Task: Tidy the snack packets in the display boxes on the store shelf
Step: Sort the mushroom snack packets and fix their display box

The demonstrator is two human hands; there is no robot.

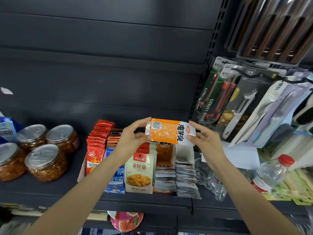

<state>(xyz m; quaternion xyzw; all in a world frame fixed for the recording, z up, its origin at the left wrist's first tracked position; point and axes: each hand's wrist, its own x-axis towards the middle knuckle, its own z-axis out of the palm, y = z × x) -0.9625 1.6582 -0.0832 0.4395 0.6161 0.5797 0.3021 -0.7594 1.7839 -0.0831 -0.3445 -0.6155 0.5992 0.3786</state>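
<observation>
Two bare forearms are showing from the bottom corners of the view, with no sleeves covering them up to the frame edge. The left hand (133, 136) and the right hand (205, 141) are showing uncovered too, wearing no gloves, rings, watch or bracelet. The fingernails are looking short and unpainted. Wrists are appearing slim, without markings.

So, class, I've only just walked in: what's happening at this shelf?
A person is holding an orange snack packet sideways in the air, the left hand pinching one end and the right hand the other. It is above the display boxes on the shelf, not yet slotted in. Lidded jars stand to the left, and a plastic bottle lies to the right.
</observation>
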